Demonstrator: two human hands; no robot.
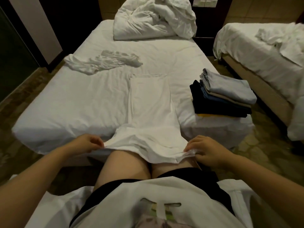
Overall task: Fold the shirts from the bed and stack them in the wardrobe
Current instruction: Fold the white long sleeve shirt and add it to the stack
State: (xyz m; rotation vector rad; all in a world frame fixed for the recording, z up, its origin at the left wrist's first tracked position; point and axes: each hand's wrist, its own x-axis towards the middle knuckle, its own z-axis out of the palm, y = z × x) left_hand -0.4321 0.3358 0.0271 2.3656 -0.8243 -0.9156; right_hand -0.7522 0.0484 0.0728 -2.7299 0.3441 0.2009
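Note:
A white shirt (pixel 151 112) lies lengthwise on the bed (pixel 74 102), folded into a narrow strip, with its near end hanging over the bed's front edge onto my legs. My left hand (pixel 87 143) pinches the left corner of that near end. My right hand (pixel 205 152) grips the right corner, bunching the cloth. Another crumpled white shirt (pixel 102 63) lies at the bed's far left. A stack of folded shirts (pixel 223 97), grey on top with blue, beige, black and yellow below, sits on the bed's right front corner.
A rumpled white duvet (pixel 154 18) is heaped at the head of the bed. A second bed (pixel 266 51) with white bedding stands to the right across a narrow floor gap. Dark panels (pixel 24 38) line the left side.

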